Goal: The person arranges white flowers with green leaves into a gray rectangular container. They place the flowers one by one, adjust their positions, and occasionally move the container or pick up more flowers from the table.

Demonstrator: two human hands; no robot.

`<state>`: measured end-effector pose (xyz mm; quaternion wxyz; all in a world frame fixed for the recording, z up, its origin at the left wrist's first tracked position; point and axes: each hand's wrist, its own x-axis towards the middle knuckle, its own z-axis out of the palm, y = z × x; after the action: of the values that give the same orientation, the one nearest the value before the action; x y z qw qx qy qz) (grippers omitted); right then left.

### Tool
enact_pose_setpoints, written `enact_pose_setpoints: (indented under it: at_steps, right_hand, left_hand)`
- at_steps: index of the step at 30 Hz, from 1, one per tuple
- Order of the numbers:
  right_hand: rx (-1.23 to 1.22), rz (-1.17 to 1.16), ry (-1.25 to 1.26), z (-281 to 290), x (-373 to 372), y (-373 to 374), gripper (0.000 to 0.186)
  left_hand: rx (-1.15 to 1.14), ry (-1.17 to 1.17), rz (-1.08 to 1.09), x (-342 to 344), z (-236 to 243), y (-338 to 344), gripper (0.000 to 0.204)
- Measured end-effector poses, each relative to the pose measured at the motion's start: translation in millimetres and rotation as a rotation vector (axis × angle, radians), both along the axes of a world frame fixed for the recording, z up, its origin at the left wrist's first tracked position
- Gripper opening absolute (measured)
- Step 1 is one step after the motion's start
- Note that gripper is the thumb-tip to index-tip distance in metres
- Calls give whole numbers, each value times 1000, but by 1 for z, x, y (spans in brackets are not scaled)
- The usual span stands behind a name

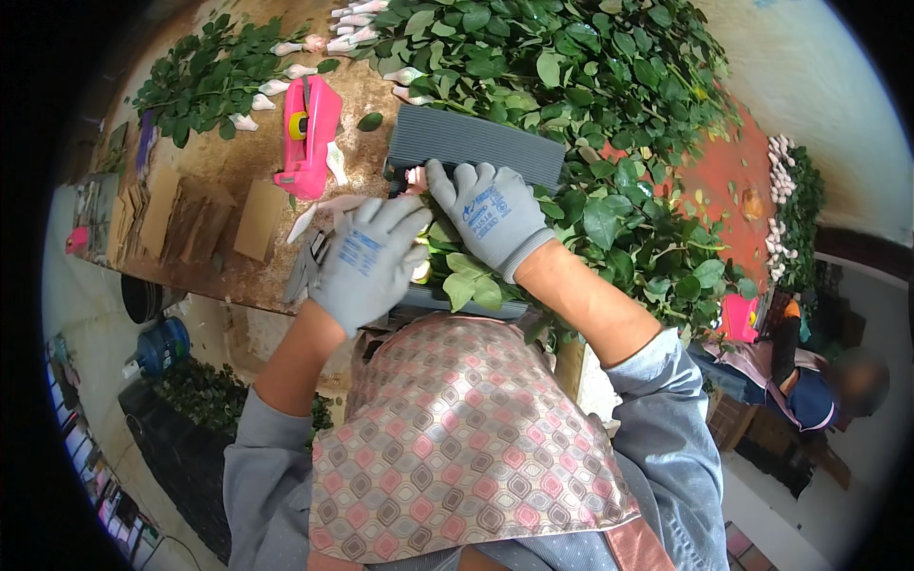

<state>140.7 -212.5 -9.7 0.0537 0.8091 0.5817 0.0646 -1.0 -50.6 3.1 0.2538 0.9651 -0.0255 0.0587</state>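
Note:
Both hands wear grey gloves and work close together at the table's near edge. My left hand (369, 255) has its fingers bent inward over some pale and green plant parts, and what lies under them is hidden. With fingers curled, my right hand (491, 217) lies over a rose at the near edge of a dark grey ribbed board (476, 143). A pinkish rose head (416, 179) shows beside its index finger. Green rose leaves (471, 285) stick out below the right palm, toward my apron.
A pink tape dispenser (309, 138) with yellow tape stands at left, near cardboard pieces (186, 224). Leafy roses (562, 67) are heaped behind and to the right; a smaller bunch (205, 81) lies far left. Another person (800, 371) is at far right.

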Motion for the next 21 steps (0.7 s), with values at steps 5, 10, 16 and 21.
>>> enact_pose_setpoints:
  at_steps: [5, 10, 16, 21]
  right_hand:
    - [-34, -20, 32, 7, -1, 1, 56]
    - [55, 2, 52, 3, 0, 5, 46]
    - [109, -2, 75, 4, 1, 10, 39]
    - [115, -3, 74, 4, 2, 19, 26]
  left_hand:
    - [75, -65, 44, 1, -17, -16, 34]
    - [129, -101, 36, -3, -23, -19, 31]
    - [147, -55, 20, -2, -24, -19, 23]
    - [138, -62, 19, -3, -25, -19, 21]
